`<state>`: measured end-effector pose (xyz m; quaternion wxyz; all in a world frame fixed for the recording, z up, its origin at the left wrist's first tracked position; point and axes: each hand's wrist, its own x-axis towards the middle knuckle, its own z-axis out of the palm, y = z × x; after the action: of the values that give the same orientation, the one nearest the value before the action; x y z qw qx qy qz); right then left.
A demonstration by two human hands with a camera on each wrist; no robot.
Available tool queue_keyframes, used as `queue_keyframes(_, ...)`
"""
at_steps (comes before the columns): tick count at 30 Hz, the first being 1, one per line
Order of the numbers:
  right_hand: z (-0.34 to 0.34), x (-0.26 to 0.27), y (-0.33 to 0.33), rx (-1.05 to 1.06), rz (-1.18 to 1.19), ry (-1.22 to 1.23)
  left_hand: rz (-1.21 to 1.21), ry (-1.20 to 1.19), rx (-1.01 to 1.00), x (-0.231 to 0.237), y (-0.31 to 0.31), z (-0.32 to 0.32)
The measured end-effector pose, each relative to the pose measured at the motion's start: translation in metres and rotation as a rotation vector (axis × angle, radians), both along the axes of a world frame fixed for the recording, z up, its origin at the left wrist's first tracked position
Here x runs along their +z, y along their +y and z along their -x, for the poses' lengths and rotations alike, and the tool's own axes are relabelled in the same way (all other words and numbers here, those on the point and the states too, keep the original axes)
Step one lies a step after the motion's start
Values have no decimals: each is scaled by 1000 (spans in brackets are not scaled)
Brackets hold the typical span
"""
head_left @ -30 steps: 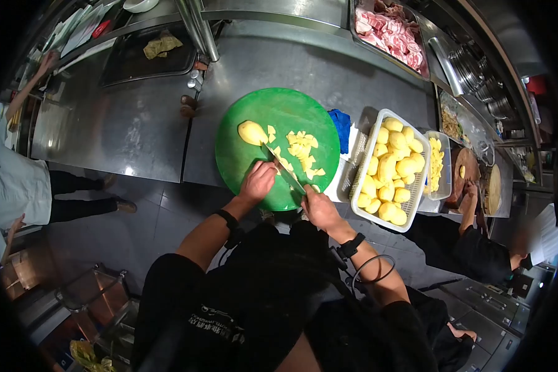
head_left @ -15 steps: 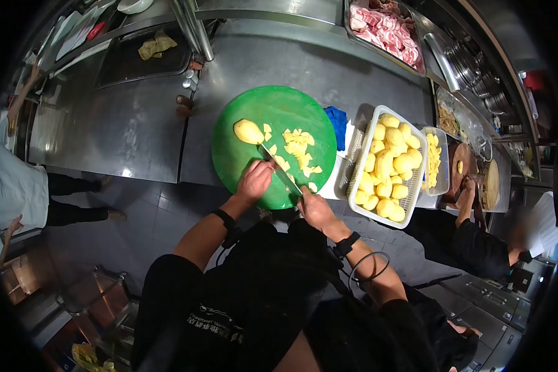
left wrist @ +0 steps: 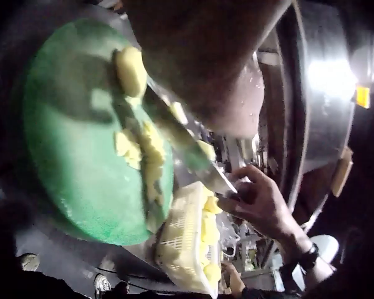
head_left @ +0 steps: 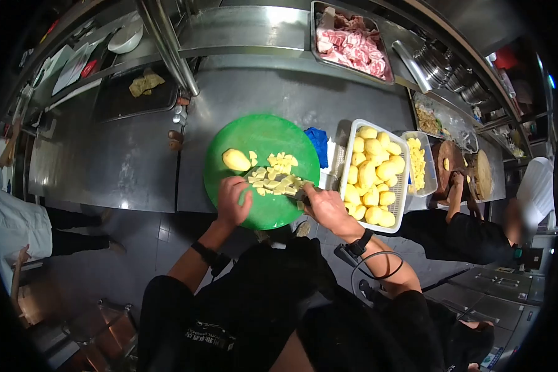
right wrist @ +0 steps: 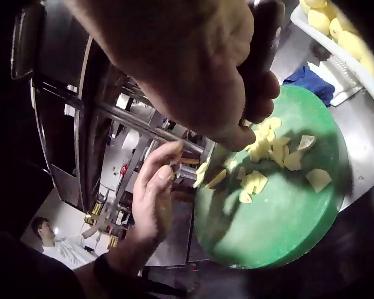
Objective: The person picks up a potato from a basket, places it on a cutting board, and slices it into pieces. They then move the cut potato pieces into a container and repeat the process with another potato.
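My right hand [head_left: 327, 209] grips the handle of a knife [left wrist: 190, 144], whose blade slants over the round green board [head_left: 232, 133]. Cut yellow potato pieces [head_left: 282, 162] lie in a heap and around the blade. Just left of these pieces is my left hand [head_left: 232, 201], its fingers loosely bent and holding nothing; the right wrist view shows this hand [right wrist: 153, 199] with thumb and fingers apart. A larger peeled potato [head_left: 235, 159] rests on the board's left part, beyond my left fingers. In the right wrist view, my right hand hides the blade's near part.
Right of the board stand a white basket [head_left: 398, 216] of whole potatoes and a clear tub [head_left: 429, 184] of cut pieces. A blue cloth [head_left: 317, 146] lies between board and basket. A meat tray [head_left: 384, 75] sits on the shelf above. People stand at both sides.
My left hand has moved back from the blade to its left, fingers loosened. The knife has turned flatter, and pieces now lie spread around it. The head view has shifted.
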<state>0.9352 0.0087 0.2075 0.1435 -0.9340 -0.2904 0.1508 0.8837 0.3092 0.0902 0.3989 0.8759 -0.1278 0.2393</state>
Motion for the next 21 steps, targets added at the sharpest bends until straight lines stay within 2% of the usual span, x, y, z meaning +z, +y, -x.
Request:
queue_keyframes(2, -2, -1, 4, 29, 31, -56, -140, 34, -180, 45, -18, -14)
queue_keyframes(4, -5, -15, 6, 46, 53, -109, -226, 203, -448, 66, -46, -30)
queue_keyframes(5, -6, -17, 8, 69, -5, -123, -276, 213, -487, 66, -59, -36)
queue_keyframes(7, -8, -20, 9, 76, 36, -142, -375, 233, -563, 56, -77, -46)
queue_keyframes(13, -8, -9, -2, 89, 132, -134, -386, 312, -510, 13, -82, -56)
queue_keyframes(15, -8, -10, -11, 71, 168, -127, -437, 326, -508, 10, -74, -59)
queue_keyframes(21, -6, 15, -43, 24, 247, -150, -390, 333, -470, -12, -63, -68)
